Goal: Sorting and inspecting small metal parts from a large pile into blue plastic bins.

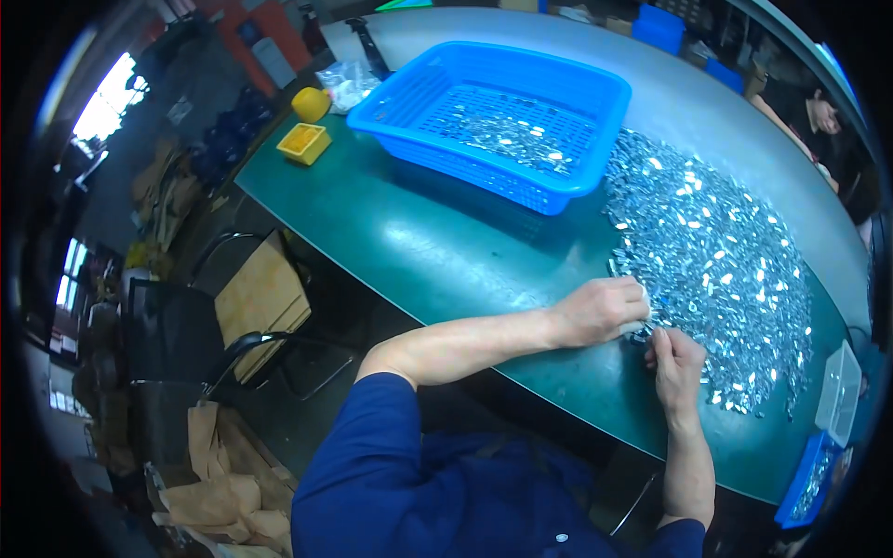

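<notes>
My right hand [679, 360] and left hand [600, 312] curl at the near edge of the metal bits [721, 265]; can't tell what's pinched. Most lie heaped on the table [428, 246], likely left to do; basket [446, 166] beyond holds some, maybe done.

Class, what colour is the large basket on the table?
The basket is bright blue, seen best in the head view, the only one here.

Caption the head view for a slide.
Left hand and right hand at the edge of small shiny silver pieces spread on a green tabletop, near a blue plastic basket.
</notes>
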The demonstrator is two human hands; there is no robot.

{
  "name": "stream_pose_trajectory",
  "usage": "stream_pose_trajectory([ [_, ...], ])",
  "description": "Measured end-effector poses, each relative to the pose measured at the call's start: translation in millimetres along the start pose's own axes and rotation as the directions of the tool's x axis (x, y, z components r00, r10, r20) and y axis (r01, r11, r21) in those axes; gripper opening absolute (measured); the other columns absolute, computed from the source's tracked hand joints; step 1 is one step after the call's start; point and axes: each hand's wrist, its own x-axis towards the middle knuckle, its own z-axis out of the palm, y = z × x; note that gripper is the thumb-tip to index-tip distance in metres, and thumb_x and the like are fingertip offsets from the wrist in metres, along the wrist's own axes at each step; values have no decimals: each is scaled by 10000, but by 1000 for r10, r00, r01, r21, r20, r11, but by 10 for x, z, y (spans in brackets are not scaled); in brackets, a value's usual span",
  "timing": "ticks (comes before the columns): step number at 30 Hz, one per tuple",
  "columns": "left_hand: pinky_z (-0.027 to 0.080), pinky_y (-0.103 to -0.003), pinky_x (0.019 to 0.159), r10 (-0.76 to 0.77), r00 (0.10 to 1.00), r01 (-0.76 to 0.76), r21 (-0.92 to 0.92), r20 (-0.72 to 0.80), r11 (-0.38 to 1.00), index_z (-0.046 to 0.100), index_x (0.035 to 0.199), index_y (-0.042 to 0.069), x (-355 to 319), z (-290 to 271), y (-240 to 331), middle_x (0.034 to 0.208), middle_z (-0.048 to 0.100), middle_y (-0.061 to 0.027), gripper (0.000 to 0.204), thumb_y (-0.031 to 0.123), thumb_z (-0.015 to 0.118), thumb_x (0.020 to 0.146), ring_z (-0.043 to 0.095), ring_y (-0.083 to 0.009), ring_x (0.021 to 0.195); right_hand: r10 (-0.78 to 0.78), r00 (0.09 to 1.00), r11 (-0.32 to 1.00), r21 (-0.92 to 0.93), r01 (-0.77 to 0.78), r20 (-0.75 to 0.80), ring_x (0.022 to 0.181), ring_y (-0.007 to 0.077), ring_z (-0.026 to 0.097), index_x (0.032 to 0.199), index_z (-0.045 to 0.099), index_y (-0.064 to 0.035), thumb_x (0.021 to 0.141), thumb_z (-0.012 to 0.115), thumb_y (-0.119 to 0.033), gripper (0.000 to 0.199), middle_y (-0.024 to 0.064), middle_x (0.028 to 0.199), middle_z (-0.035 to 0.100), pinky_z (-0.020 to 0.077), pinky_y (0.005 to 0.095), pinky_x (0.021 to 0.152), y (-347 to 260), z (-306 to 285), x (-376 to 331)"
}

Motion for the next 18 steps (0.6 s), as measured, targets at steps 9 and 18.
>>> stream_pose_trajectory([
  [9, 557, -417, 767, -98, 990, 88, 100, 99, 991, 715, 974, 53, 34, -237, -22, 965, 715, -117, 235, 41, 842, 776, 679, -328, 889, -42, 999, 980, 195, 45, -19, 687, 268, 670, 954, 738, -17, 979, 673, -197, 193, 150, 765, 696, 511, 399, 661, -2, 195, 196],
  [18, 539, -420, 865, -56, 997, 73, 383, -55, 921, 701, 1012, 20, 469, -739, 5, 1043, 724, -134, 136, 27, 762, 891, 685, -319, 983, -5, 951, 928, 354, 120, -309, 622, 177, 631, 937, 739, -22, 1000, 671, -206, 206, 108, 722, 681, 485, 355, 600, 46, -113, 70],
])
